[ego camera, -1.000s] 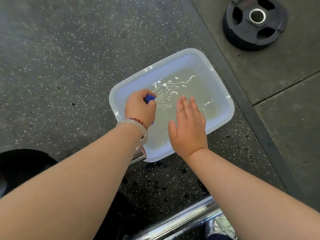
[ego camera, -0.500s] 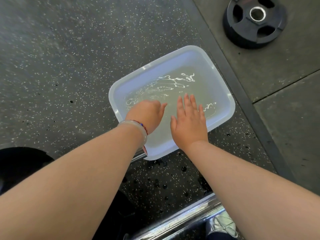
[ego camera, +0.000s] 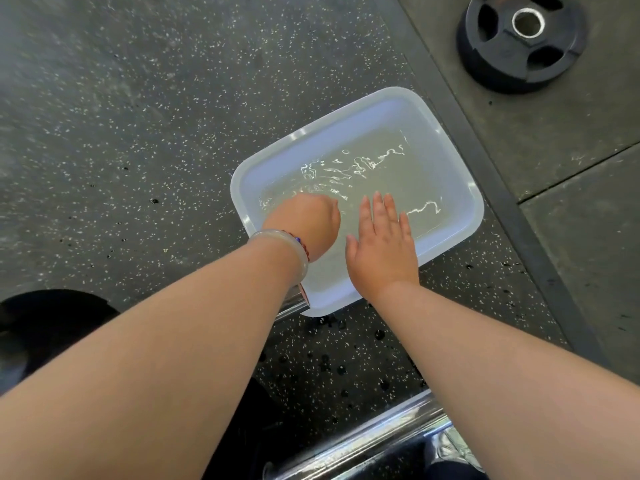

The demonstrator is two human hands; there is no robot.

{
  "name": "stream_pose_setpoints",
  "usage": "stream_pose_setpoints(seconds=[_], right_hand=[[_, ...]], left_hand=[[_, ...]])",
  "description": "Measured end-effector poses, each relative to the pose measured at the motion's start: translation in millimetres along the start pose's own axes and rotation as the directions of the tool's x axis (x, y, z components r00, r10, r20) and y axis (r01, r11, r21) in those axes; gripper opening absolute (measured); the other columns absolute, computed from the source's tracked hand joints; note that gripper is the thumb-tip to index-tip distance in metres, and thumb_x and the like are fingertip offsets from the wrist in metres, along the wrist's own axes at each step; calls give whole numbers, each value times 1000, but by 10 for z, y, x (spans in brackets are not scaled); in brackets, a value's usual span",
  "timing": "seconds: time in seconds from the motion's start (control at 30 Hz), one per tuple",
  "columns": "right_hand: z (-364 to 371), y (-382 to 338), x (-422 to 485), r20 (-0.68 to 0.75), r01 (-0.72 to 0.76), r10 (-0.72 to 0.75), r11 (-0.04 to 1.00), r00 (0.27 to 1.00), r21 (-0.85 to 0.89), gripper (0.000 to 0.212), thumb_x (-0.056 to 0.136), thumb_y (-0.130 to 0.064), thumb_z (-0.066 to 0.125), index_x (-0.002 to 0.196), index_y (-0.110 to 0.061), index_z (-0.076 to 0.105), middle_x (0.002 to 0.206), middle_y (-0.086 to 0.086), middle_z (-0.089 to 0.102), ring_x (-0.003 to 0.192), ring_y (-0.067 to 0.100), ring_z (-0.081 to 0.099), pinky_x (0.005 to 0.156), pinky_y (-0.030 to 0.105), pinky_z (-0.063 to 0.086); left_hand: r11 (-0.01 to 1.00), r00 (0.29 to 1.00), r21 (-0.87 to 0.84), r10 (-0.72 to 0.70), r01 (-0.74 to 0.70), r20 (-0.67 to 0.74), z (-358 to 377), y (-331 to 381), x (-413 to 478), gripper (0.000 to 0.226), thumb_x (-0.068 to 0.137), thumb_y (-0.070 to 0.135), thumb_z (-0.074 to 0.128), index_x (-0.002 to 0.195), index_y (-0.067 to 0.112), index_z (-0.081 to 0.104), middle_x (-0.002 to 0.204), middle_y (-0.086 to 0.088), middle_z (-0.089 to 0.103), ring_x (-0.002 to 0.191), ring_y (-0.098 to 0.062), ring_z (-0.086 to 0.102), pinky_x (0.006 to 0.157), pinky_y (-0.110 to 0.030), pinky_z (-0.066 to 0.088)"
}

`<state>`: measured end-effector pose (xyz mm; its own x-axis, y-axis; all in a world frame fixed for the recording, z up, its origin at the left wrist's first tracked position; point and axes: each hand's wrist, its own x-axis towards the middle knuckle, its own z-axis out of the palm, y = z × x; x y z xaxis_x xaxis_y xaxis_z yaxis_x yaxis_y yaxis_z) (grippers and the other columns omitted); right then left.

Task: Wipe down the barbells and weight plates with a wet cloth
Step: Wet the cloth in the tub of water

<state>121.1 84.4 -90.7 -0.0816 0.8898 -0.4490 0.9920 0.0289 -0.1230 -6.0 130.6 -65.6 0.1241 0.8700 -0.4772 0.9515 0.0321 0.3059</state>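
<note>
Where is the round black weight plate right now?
In the head view the weight plate lies flat on the grey mat at top right, beyond the far corner of the white tub of water.

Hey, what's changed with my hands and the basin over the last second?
The left hand lowered into the water, fingers curled; the blue cloth it gripped earlier is now hidden. The right hand stayed open over the water, and the basin and weight plate have not moved.
</note>
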Motion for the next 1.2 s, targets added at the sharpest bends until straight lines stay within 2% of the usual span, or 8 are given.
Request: stream_pose_setpoints(seconds=[0.2,0.5,0.6,0.73,0.87,1.0,1.1,1.2], right_hand=[[16,17,-17,-19,-26,26,999,999,21,63,102,-38,19,151,-13,-11,159,5,-15,145,18,-19,114,34,-14],[59,27,-62,-11,-33,34,999,999,8,63,102,-41,17,151,-13,-12,159,5,-16,144,18,-20,116,35,-13],[53,8,-75,-10,-39,39,999,999,20,63,102,-41,17,151,-12,-10,159,5,-15,144,18,-20,117,35,-12],[49,-3,-93,-16,-35,36,999,999,34,64,102,-42,17,151,-13,-11,159,5,-15,144,18,-19,116,35,-13],[63,-3,-119,-18,-35,36,998,999,46,63,102,-42,16,150,-14,-13,159,4,-15,144,17,-20,116,35,-12],[64,-18,-195,-14,-22,23,999,1000,34,63,102,-43,15,151,-16,-12,159,4,-17,144,18,-20,116,36,-12],[-11,-53,-322,-6,-22,22,999,1000,44,62,102,-45,15,151,-19,-13,158,3,-20,144,18,-21,115,36,-13],[-152,-126,-488,-47,-11,16,994,999,111,61,101,-46,15,150,-25,-14,158,3,-18,145,18,-18,118,37,-9]], left_hand=[[1000,1000,-7,14,-13,16,-60,1,-33,30,98,17,33,71,11,43,69,-5,48,73,-28,54,65,-34,42],[1000,1000,-28,-5,6,30,-55,40,-60,32,96,13,35,65,11,43,61,-4,43,56,-21,43,50,-29,33],[1000,1000,-1,-5,5,17,-39,44,-87,27,98,14,35,80,7,54,69,-6,48,67,-26,51,57,-31,40],[999,1000,45,10,-9,-6,-58,37,-90,24,99,25,33,84,15,48,80,-6,47,74,-26,44,65,-34,37],[1000,1000,26,-14,14,6,-56,36,-134,25,97,13,36,77,8,50,73,-10,53,74,-29,56,64,-36,46],[999,1000,50,2,-3,28,-62,2,-199,31,98,19,35,70,10,44,67,-5,46,68,-25,48,60,-31,37],[996,998,72,50,-47,-46,-124,-26,-322,34,99,24,33,69,12,40,68,-3,45,68,-25,46,59,-30,33],[997,985,-10,74,-77,-158,-251,-19,-546,35,102,33,30,75,13,41,79,-3,45,67,-24,45,60,-31,32]])
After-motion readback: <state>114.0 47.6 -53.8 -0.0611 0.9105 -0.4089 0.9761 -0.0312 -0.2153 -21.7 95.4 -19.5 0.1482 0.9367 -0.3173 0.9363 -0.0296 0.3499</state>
